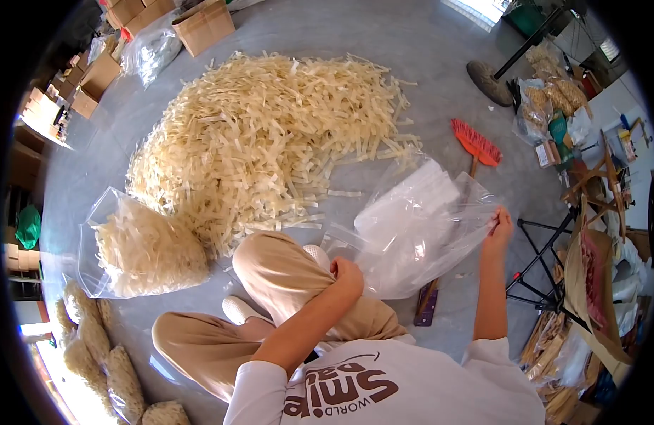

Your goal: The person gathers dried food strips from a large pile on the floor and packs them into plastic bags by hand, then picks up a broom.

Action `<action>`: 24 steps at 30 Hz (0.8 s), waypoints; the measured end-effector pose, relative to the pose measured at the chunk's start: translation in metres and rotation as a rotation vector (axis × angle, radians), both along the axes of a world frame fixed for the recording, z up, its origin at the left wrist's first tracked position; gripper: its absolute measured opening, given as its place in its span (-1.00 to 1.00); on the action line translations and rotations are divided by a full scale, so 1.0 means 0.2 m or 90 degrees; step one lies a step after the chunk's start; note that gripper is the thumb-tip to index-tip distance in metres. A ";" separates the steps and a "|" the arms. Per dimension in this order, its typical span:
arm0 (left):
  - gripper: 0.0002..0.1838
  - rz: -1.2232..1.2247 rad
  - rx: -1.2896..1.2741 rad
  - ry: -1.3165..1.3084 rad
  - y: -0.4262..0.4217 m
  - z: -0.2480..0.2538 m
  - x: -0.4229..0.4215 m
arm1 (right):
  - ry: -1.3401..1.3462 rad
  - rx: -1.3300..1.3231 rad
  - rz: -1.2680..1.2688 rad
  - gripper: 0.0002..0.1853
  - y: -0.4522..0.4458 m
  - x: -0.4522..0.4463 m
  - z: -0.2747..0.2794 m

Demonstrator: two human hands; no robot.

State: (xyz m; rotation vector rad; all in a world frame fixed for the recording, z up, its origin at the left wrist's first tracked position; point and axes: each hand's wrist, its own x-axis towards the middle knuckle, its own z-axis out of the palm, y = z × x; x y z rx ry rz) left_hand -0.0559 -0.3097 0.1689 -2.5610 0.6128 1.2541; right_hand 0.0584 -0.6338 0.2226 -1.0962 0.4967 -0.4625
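Note:
A large heap of pale yellow dried strips (256, 134) lies on the grey floor. At its lower left stands a clear bag filled with the same strips (153, 248). My right hand (502, 223) is closed on the edge of a clear plastic bag (440, 248) spread out on the right. White stacked material (412, 202) lies at that bag's upper part; whether it is inside or under it I cannot tell. My left hand (347, 276) is closed near the bag's left edge, beside my knee, and what its fingers hold is hidden.
An orange-red broom head (475, 144) lies past the bag. A black folding frame (543, 262) stands at the right, and a round stand base (490, 81) is farther back. Filled bags (93, 340) lie at lower left; cardboard boxes (203, 27) are at upper left.

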 end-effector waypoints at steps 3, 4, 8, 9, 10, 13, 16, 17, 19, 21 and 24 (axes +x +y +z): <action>-0.78 0.044 -0.052 -0.018 0.02 0.06 0.00 | -0.021 -0.062 0.024 -0.86 0.05 0.00 0.10; -0.76 0.077 -0.101 -0.037 0.02 0.09 0.01 | -0.013 -0.095 0.040 -0.85 0.12 -0.01 0.16; -0.72 0.183 -0.302 -0.166 0.01 0.14 0.06 | -0.005 -0.131 0.197 -0.86 0.37 -0.06 0.23; -0.56 0.297 -0.425 -0.135 0.01 0.23 0.09 | 0.014 -0.142 0.227 -0.86 0.43 -0.07 0.25; -0.39 0.412 -0.547 -0.102 0.01 0.28 0.11 | 0.031 -0.152 0.258 -0.85 0.49 -0.08 0.27; 0.01 0.559 -0.850 -0.015 -0.03 0.20 0.09 | 0.021 -0.175 0.345 -0.84 0.64 -0.13 0.28; 0.16 0.361 -0.731 0.220 0.00 0.30 0.10 | -0.012 -0.212 0.477 -0.84 0.84 -0.22 0.30; 0.12 0.367 -0.764 0.210 -0.02 0.24 0.06 | -0.012 -0.210 0.477 -0.84 0.87 -0.25 0.29; 0.05 0.367 -0.746 0.230 -0.03 0.23 0.06 | -0.019 -0.274 0.530 -0.84 0.92 -0.29 0.28; -0.03 0.365 -0.729 0.251 -0.02 0.19 0.07 | -0.031 -0.267 0.536 -0.84 0.97 -0.33 0.24; -0.36 0.648 -0.788 0.395 0.01 0.15 0.10 | -0.160 -0.546 0.436 -0.84 1.06 -0.45 0.32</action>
